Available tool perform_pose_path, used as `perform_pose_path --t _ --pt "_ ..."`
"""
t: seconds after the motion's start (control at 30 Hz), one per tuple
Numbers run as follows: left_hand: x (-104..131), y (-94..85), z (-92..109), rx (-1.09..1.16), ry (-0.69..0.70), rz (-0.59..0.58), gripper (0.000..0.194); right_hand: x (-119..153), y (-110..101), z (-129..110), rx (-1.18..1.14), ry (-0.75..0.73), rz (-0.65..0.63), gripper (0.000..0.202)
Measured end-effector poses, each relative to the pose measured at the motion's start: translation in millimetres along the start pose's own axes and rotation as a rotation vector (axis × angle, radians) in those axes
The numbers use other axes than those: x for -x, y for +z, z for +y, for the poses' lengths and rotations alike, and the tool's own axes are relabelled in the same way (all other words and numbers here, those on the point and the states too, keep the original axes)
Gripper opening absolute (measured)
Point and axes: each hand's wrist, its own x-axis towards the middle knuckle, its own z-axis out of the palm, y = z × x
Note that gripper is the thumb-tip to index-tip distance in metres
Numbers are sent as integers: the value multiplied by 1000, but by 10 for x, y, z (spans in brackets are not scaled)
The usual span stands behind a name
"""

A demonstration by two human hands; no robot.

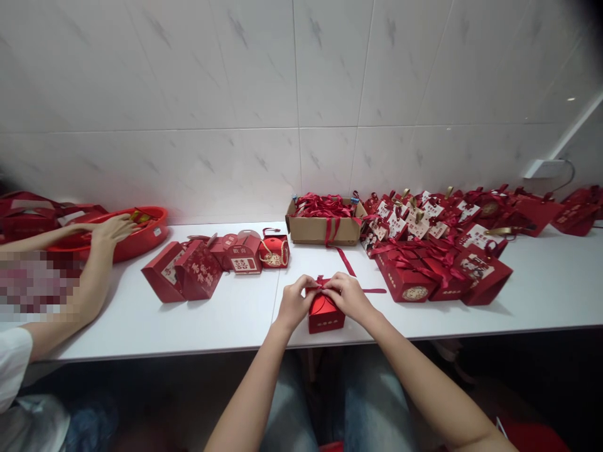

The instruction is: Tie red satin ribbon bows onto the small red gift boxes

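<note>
A small red gift box (326, 317) with gold lettering stands near the table's front edge, between my hands. My left hand (296, 301) pinches a dark red ribbon (375, 290) over the top of the box, on its left side. From the right, my right hand (347, 294) pinches the same ribbon, so the fingertips of both hands nearly meet above the lid. One ribbon end trails to the right across the table. The exact shape of the ribbon between the fingers is too small to make out.
Behind the box stands an open cardboard box (325, 230) of red ribbons. Several finished-looking red boxes (407, 276) crowd the right. Assorted red boxes (200, 270) stand left of centre. Farther left, a co-worker's hands (110, 229) reach into a red basin (153, 233).
</note>
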Motion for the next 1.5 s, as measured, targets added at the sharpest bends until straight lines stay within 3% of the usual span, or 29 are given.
perform_pose_path --t 0.1,0.23,0.47,0.63,0.77,0.93,1.03,1.2,1.37,1.5 --pt "7 -9 -4 -87 68 -52 6 -23 1 23 -5 108 13 10" --pt "10 22 -28 -128 111 -59 9 -32 29 92 -172 212 -109 16" --pt "15 43 6 99 18 110 7 28 105 114 -461 295 -81 35" --pt "51 -59 129 -11 88 -62 7 55 146 64 -511 283 -20 39" --pt "45 -65 110 -15 59 -43 4 80 107 13 -528 291 -42 39" --pt "30 -103 42 30 56 -96 4 112 -11 52 -435 240 -16 30" --pt "30 -146 47 20 62 -146 5 115 -54 94 -260 107 44 14" --pt "15 -174 70 -7 85 -199 7 137 -181 9 89 -74 56 8" --pt "-5 -194 89 -43 118 -228 9 143 -423 -144 76 14 -144 20" --pt "3 -208 126 -73 154 -252 10 18 -401 -109 -38 113 -100 27"
